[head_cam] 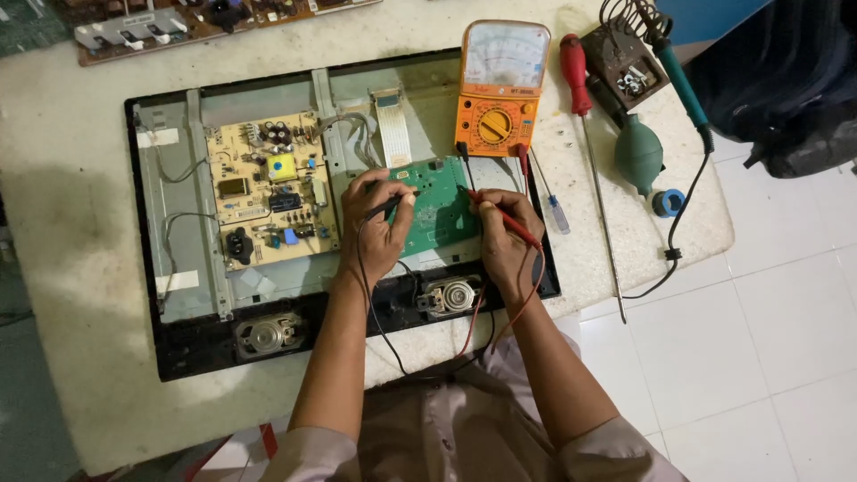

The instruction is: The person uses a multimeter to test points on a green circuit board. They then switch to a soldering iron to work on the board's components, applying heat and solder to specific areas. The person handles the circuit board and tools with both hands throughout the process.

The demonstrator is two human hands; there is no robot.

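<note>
Green circuit board (435, 203) sits in the opened back of a flat screen panel (170, 348) lying on the table (71, 223), right next to a tan power board (270, 189). Left hand (375, 228) is pinched shut around a black probe (391, 204), tip down on the green board. Right hand (505, 234) is closed on a red probe (511, 220), tip also on the board. Both leads run up to an orange analog multimeter (500, 87) just behind. Red-handled screwdriver (585, 125) and a soldering iron (683, 85) lie off to the right.
</note>
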